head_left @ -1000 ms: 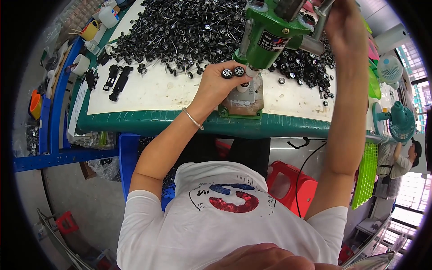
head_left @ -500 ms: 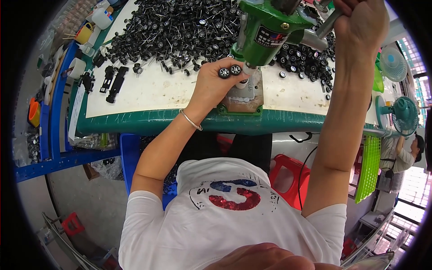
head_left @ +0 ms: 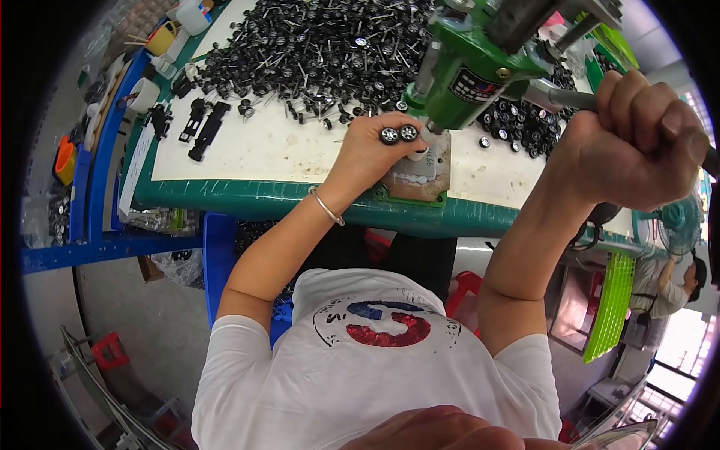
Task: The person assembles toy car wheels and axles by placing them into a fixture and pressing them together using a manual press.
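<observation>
My left hand (head_left: pixel 361 152) pinches small toy wheels at the green hand press (head_left: pixel 459 82). Two of these black wheels (head_left: pixel 398 135) with silver hubs show side by side above its fingers. Its fingertips are right beside the press ram (head_left: pixel 433 129), over a small white seat on the base plate (head_left: pixel 412 188); the fingers hide part of what lies between ram and seat. My right hand (head_left: pixel 634 146) is wrapped round the metal press lever (head_left: pixel 562 97), to the right of the press.
Behind the press spreads a large heap of wheels on axles (head_left: pixel 322 56). Loose wheels (head_left: pixel 517 124) lie to its right. Black plastic chassis parts (head_left: pixel 206 129) rest at the left on the white tabletop (head_left: pixel 255 157). A green fan (head_left: pixel 679 221) and another person (head_left: pixel 675 281) are at the far right.
My right hand has come down and toward me with the lever, from high up to the right of the press. The left hand keeps its pinch beside the ram. The whole view has shifted slightly.
</observation>
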Demonstrator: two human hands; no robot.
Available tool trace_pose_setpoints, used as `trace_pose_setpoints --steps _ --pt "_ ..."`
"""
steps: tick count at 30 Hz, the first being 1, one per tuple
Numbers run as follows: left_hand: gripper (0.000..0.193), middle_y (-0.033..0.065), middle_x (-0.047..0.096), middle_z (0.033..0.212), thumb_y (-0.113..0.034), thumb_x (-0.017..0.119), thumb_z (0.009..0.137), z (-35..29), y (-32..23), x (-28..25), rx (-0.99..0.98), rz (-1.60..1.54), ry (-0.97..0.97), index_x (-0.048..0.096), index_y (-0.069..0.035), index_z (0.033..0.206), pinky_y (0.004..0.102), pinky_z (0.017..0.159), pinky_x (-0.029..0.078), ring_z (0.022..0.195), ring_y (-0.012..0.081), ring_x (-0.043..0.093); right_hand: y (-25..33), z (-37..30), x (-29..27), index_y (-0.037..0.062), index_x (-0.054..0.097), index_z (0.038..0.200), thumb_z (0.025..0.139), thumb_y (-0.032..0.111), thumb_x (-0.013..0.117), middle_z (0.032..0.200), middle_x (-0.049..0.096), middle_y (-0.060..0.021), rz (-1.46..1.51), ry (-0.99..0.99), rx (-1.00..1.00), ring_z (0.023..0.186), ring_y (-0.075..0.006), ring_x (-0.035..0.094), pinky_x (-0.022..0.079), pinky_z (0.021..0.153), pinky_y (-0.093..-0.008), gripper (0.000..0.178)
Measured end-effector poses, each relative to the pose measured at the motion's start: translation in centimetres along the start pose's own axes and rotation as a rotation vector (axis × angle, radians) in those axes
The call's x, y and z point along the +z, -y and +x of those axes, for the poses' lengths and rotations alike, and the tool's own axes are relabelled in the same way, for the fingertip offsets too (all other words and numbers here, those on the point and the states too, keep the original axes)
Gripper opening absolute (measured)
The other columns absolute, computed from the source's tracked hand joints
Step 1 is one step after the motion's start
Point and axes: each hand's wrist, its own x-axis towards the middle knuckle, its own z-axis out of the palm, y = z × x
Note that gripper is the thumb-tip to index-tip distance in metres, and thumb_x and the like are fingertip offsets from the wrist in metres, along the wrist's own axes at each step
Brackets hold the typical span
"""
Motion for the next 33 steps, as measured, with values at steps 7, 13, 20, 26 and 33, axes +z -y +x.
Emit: trace_pose_setpoints --steps 7,13,20,26,33 --pt "0.023 0.0054 0.07 0.087 -0.007 0.073 0.079 0.0 -0.5 0.3 -0.13 -0.101 0.033 0.07 -0.002 0.102 0.0224 0.071 0.051 0.078 0.0065 0.062 -2.0 2.6 -2.2 0.0072 0.045 0.069 0.088 0.021 0.049 0.055 0.029 0.001 -0.024 0.034 0.114 0.046 -0.0091 0.023 0.019 0.042 -0.0252 0.024" --pt "0.024 0.0085 0.069 0.09 -0.007 0.065 0.085 0.4 0.9 -1.3 -0.257 -0.492 -0.059 0.064 -0.002 0.109 0.0262 0.072 0.053 0.081 0.0133 0.065 -4.1 4.6 0.4 0.01 0.051 0.08 0.093 0.022 0.058 0.054 0.037 0.0096 -0.066 -0.042 0.546 0.037 -0.0018 0.028 0.02 0.033 -0.0169 0.018" --pt "0.019 0.0016 0.062 0.073 -0.011 0.072 0.079 -0.3 1.8 -6.7 -0.304 -0.416 -0.193 0.062 -0.004 0.094 0.0232 0.054 0.045 0.06 0.0098 0.058 -7.6 3.6 -5.6 0.0012 0.062 0.101 0.094 0.021 0.055 0.088 0.062 -0.0053 -0.039 0.018 0.593 0.075 -0.0161 0.059 0.046 0.069 -0.0271 0.022" --pt "0.023 0.0077 0.067 0.086 -0.011 0.074 0.074 -1.3 3.3 -6.2 0.05 0.674 -0.101 0.068 -0.008 0.096 0.0314 0.063 0.05 0.067 0.0233 0.063 -7.5 -5.3 -14.4 0.0032 0.065 0.102 0.089 0.023 0.063 0.077 0.061 -0.0008 -0.653 0.19 0.715 0.06 -0.0056 0.053 0.042 0.052 -0.0215 0.024" --pt "0.027 0.0057 0.058 0.085 0.0 0.064 0.069 -1.5 3.5 -5.8 0.144 0.944 -0.042 0.066 -0.012 0.094 0.0393 0.064 0.049 0.072 0.0287 0.06 -7.9 -14.6 -17.7 0.0055 0.064 0.103 0.082 0.016 0.068 0.095 0.062 -0.0069 -1.006 0.628 0.623 0.08 -0.0191 0.06 0.048 0.071 -0.0309 0.024"
